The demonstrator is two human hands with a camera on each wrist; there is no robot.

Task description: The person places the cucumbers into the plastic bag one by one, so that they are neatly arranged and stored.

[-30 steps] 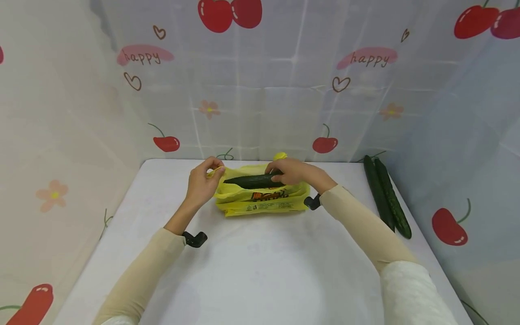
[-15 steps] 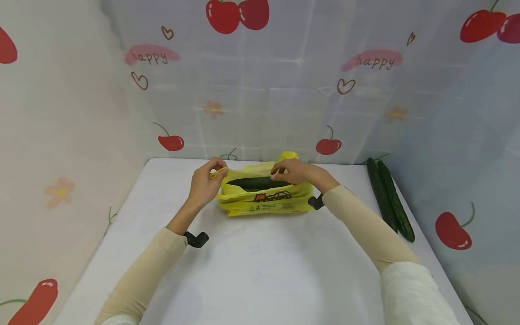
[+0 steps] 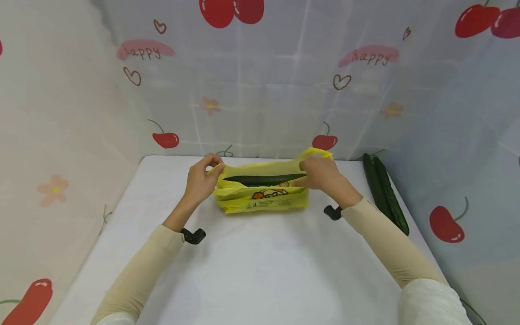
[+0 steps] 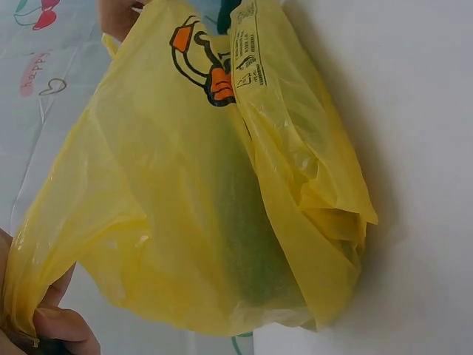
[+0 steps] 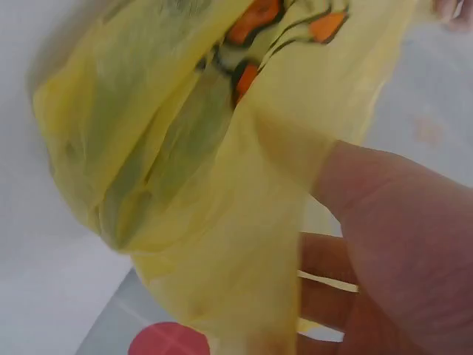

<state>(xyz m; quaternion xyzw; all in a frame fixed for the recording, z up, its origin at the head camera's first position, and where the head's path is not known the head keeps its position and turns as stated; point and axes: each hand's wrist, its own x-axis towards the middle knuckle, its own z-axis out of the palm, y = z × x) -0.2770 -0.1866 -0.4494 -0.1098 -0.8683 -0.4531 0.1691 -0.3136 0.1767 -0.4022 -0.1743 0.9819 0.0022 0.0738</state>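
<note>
A yellow plastic bag (image 3: 260, 205) with printed lettering lies on the white table, its mouth spread. Inside it is a dark green cucumber (image 3: 264, 180), showing through the opening. My left hand (image 3: 203, 178) pinches the bag's left handle between thumb and fingers. At the right end of the mouth is my right hand (image 3: 325, 176), with a gap between thumb and index finger. In the right wrist view its thumb (image 5: 369, 177) reaches behind the thin yellow film, and the tips of the fingers (image 5: 325, 303) are hidden by it. The cucumber is a green shape through the film in the left wrist view.
Two more cucumbers (image 3: 383, 192) lie side by side along the right edge of the white table (image 3: 252, 266). Behind stands a curtain (image 3: 264, 113) printed with cherries and hearts. A black wrist camera (image 3: 194, 236) sits on the left wrist, another (image 3: 333, 212) on the right.
My right hand has let go of the cucumber and moved right, to the end of the bag's mouth. The bag's right handle now stands up higher. The left hand keeps its pinch.
</note>
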